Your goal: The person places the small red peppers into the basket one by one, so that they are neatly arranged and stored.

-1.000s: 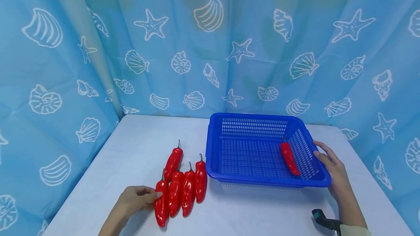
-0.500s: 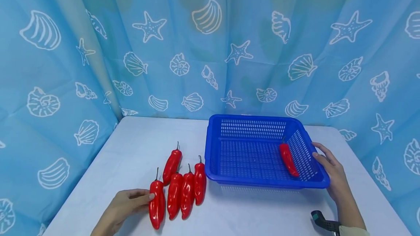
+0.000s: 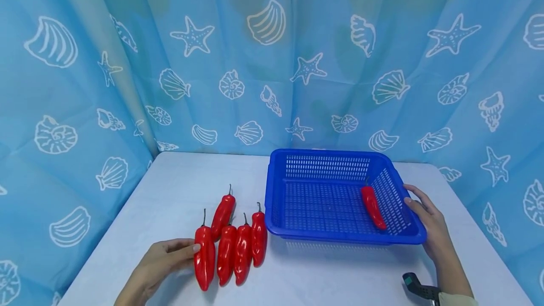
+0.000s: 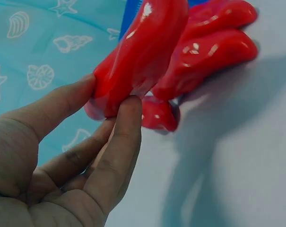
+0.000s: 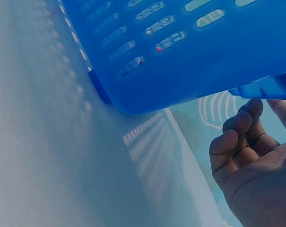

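Observation:
A red chili pepper with a thin dark stem is pinched between the thumb and fingers of my left hand, its stem pointing away. In the left wrist view the thumb and fingertips meet on either side of this pepper, which appears raised above the table. Several more red peppers lie close together just to its right. My right hand holds the right rim of a blue plastic basket, fingers curled under the edge in the right wrist view. One red pepper lies inside, near the basket's right wall.
Everything stands on a white table. A blue curtain with shells and starfish hangs behind and along the sides. A dark wrist device is strapped at my right forearm.
My left hand has drawn the pinched pepper leftward, away from the others, then moved it slightly farther from me. The right hand stays on the basket rim.

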`<state>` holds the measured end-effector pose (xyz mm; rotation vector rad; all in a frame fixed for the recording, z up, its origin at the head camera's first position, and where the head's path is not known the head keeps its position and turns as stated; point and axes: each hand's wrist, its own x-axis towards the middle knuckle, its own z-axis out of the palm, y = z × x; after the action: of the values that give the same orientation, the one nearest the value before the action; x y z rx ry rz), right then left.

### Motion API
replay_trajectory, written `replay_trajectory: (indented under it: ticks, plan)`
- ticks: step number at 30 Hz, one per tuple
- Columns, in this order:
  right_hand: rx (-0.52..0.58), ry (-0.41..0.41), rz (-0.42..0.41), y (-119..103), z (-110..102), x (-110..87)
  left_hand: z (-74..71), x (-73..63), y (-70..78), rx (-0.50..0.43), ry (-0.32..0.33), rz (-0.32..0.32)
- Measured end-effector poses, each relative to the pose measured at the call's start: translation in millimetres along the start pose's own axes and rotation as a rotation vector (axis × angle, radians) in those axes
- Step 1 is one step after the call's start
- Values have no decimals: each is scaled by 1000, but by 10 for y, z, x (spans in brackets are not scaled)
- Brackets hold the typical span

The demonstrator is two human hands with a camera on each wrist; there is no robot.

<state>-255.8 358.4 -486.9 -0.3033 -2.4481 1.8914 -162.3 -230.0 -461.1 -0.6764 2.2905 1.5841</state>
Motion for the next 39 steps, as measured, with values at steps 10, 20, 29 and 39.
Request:
replay_trajectory:
  ticks: [10,20,29,39]
  plan:
    - [-2,-8,-10,24,9,-27,107,0,190,-91,-20,93]
    - [-12,1,0,25,-2,-32,203,-25,436,-157,-65,158]
    - [-15,0,1,-6,-13,-22,315,-25,641,-177,-102,213]
    - [-14,2,3,-25,-7,-30,459,6,880,-178,-172,297]
